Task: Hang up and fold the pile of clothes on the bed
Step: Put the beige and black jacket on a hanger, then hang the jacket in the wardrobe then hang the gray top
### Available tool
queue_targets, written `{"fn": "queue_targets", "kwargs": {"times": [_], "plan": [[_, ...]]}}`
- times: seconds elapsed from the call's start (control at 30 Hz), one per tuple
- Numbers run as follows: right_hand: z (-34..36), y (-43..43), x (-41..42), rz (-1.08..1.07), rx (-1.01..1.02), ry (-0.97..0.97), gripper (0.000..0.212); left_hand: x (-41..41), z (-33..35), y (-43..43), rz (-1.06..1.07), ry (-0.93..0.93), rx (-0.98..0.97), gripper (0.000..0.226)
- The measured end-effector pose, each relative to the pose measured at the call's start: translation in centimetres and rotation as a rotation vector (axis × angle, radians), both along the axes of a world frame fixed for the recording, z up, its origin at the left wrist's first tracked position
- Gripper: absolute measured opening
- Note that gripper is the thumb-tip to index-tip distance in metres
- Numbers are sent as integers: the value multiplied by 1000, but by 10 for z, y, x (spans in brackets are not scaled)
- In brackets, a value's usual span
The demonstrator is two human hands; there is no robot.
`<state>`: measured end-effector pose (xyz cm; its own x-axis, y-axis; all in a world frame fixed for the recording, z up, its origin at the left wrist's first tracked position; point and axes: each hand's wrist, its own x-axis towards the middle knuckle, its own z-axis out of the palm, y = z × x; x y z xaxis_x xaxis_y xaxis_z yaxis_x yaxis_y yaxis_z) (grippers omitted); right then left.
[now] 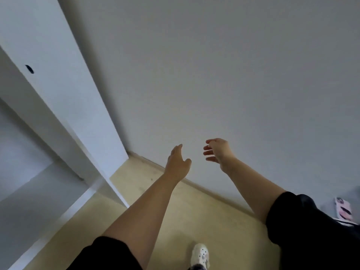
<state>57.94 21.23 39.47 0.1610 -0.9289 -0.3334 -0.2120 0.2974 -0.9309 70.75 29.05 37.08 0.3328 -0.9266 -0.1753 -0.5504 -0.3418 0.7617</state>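
Left hand (pixel 178 162): seen at centre frame, held out before the wall; fingers straight and together, thumb apart; nothing is held
Right hand (pixel 219 151): seen just right of centre, near the left hand but apart from it; fingers loosely spread; nothing is held
Sleeves (pixel 302 221): black; seen at the lower edge and lower right
Wall (pixel 233 65): plain pale grey; upper and right of the frame are filled
Cabinet (pixel 64 84): white; slanted down the left; a small dark hole (pixel 29 69) is seen upper left
Floor (pixel 194 211): pale yellow; lower centre
Shoe (pixel 200 254): white, perforated; bottom centre
Pink printed item (pixel 343 211): right edge; blurred, kind not to be told
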Motion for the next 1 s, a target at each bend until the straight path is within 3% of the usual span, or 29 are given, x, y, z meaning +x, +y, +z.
{"fn": "queue_targets", "kwargs": {"times": [0.17, 0.4, 0.57, 0.77, 1.0], "plan": [[-3, -1, -133, -234, -38, 76, 23, -112, -3, -24, -253, 7, -17, 65], [-38, 1, -302, -489, 22, 137, 24, -261, -21, -72, -543, -135, -26, 63], [-71, -23, -415, -577, 88, 152, 23, -384, -47, -110, -694, -186, -57, 62], [-135, -54, -527, -648, 147, 220, 29, -490, -120, -151, -819, -223, 31, 57], [-257, -49, -594, -720, 259, 246, 28, -562, -220, -165, -888, -175, 71, 57]]}}
